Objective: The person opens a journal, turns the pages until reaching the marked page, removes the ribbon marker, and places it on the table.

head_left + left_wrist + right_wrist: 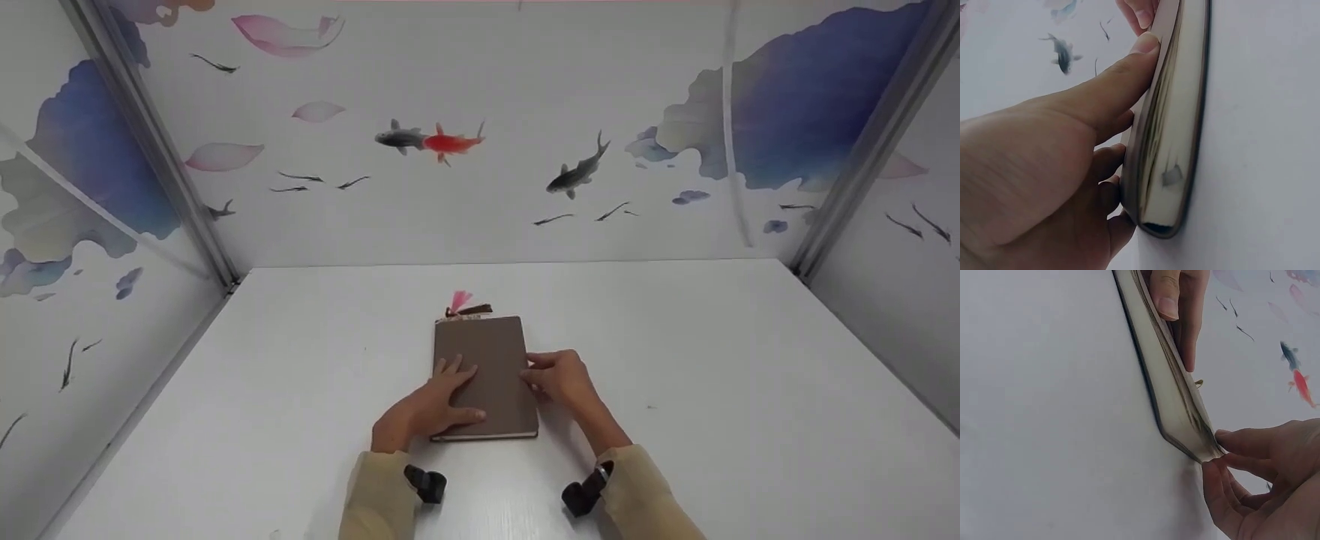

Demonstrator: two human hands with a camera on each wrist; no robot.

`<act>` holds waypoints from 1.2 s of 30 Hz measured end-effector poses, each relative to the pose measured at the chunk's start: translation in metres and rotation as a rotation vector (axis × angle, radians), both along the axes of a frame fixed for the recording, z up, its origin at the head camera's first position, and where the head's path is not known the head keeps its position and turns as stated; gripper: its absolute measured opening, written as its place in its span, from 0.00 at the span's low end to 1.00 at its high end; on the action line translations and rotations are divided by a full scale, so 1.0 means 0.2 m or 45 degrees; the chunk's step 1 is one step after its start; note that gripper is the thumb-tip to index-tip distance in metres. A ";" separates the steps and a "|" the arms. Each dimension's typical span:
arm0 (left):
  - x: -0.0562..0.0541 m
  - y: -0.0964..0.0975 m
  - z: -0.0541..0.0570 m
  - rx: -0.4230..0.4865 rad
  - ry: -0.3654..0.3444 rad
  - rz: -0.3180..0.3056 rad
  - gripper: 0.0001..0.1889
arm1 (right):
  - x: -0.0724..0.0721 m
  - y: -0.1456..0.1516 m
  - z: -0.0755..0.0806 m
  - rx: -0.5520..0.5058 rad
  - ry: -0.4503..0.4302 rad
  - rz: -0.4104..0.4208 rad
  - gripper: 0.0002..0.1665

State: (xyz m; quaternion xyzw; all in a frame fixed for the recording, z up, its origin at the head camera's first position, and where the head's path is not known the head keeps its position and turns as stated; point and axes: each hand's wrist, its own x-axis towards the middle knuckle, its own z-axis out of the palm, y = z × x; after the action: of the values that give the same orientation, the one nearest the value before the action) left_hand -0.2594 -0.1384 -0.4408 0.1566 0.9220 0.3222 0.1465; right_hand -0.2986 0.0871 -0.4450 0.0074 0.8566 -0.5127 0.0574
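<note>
A closed notebook [495, 341] with a brown cover lies flat on the white table. My left hand [429, 405] rests on the left part of its cover, fingers and thumb spread. At the right edge, my right hand [568, 377] pinches the notebook between thumb and fingers. The right wrist view shows those fingertips [1220, 436] right at the cover's rim. From the left wrist, the pale page block [1182, 107] shows along the near end, with a small grey mark on it. A pink ribbon [460, 301] and a dark brown strip [477, 309] stick out past the notebook's far end.
The white table [285, 360] extends around the notebook, bounded by upright panels with painted fish and petals [510, 82]. Metal posts [161, 142] stand at the corners. A black wrist camera [426, 484] sits at each beige sleeve [382, 499].
</note>
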 end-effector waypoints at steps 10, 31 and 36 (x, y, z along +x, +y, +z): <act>0.02 0.01 -0.01 0.028 -0.011 0.005 0.43 | 0.03 -0.01 0.02 -0.058 0.017 -0.056 0.19; 0.01 -0.03 0.00 0.039 -0.008 0.037 0.44 | 0.02 -0.05 0.04 -0.375 -0.040 -0.096 0.20; 0.01 -0.03 0.02 0.017 -0.014 0.038 0.48 | 0.01 -0.05 0.06 -0.399 -0.022 -0.066 0.21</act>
State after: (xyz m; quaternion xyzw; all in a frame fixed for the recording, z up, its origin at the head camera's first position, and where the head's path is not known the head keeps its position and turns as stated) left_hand -0.2565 -0.1442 -0.4377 0.1420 0.9213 0.3314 0.1457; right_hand -0.2959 0.0767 -0.4338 0.0247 0.7651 -0.6414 0.0519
